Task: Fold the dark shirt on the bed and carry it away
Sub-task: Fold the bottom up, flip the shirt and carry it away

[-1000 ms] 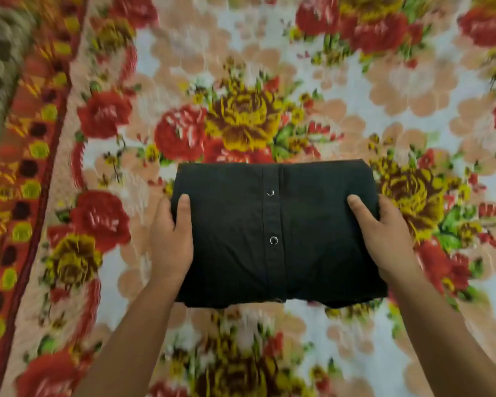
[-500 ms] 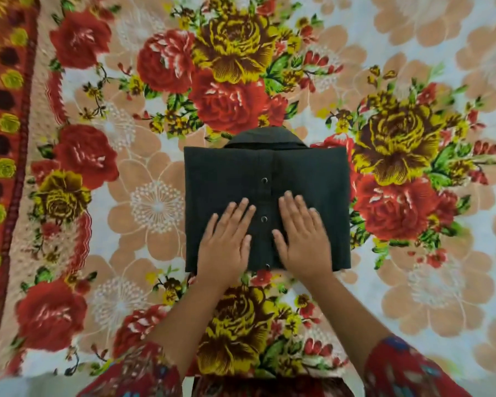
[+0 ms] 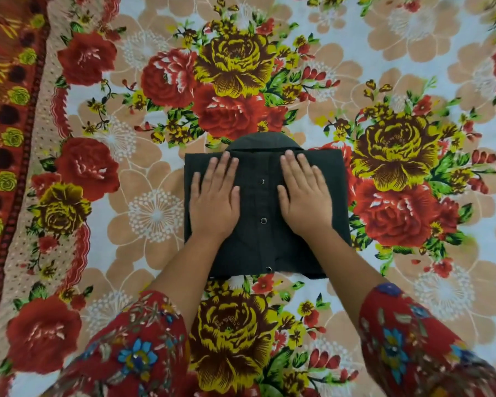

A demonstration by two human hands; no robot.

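Shirt [image 3: 262,247], folded, seemingly pressed under left hand [image 3: 214,202] and right hand [image 3: 305,199]

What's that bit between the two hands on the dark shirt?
Head view: between the left hand and right hand lies the dark shirt, its button strip with two metal snaps.

I read both hands at frame centre, palms down, fingers straight and pointing to the top of the frame. The left hand [image 3: 214,200] sits left of centre and the right hand [image 3: 304,196] right of centre, apart. The bare left forearm [image 3: 184,270] and right forearm [image 3: 352,265] rise from the lower corners, converging. Red patterned sleeves [image 3: 132,348] cover the upper arms.
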